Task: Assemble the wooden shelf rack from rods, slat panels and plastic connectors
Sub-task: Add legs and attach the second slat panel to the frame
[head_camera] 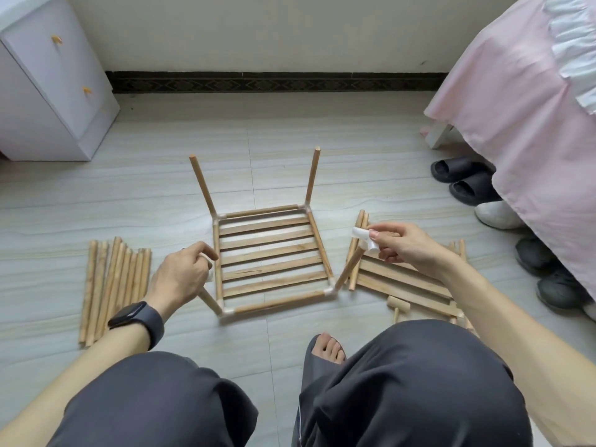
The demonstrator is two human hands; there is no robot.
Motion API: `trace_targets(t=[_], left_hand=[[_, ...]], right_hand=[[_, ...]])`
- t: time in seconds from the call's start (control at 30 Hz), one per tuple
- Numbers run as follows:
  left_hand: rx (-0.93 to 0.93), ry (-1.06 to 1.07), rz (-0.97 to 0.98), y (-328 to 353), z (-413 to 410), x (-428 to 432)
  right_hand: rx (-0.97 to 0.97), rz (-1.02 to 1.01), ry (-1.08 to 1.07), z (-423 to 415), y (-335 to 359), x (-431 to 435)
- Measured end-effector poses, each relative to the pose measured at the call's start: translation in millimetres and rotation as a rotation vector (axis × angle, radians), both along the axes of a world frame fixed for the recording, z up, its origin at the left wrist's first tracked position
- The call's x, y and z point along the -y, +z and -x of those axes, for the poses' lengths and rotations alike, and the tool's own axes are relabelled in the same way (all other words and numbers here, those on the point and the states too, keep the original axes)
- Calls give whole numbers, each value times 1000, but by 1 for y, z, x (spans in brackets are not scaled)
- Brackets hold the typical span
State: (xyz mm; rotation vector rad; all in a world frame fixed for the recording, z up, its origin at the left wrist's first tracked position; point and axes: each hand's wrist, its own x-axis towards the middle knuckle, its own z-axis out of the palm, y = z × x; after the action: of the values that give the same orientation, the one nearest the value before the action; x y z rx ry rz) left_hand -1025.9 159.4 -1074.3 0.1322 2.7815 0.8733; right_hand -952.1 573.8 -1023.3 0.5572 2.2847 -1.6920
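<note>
Connector (361, 234) in right-hand grip (400, 243) — atop rod (350, 269)

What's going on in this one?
A person on the floor is building a wooden rack. A wooden slat panel lies framed by rods and white plastic corner connectors, four rods standing at its corners. The right hand pinches a white plastic connector atop the near-right upright rod; the left hand grips the near-left upright rod. Loose wooden rods lie to the left, spare slat panels and a wooden mallet to the right.
</note>
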Motion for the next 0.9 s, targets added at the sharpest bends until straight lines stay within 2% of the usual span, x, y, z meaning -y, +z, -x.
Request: trace_targets(t=[0.17,0.4,0.73,0.9], left_hand=[[-14,28,-16,-2,2,-2],[-40,54,-49,-9,5,-1],[-56,65,-84,-16,7,0],[-66,74,-107,-18,6,0]], right_hand=[[-10,-70,123,1,5,5],[-56,-144,153,4,2,4],[-64,-52,-145,8,-20,4],[43,40,-206,13,-27,15]])
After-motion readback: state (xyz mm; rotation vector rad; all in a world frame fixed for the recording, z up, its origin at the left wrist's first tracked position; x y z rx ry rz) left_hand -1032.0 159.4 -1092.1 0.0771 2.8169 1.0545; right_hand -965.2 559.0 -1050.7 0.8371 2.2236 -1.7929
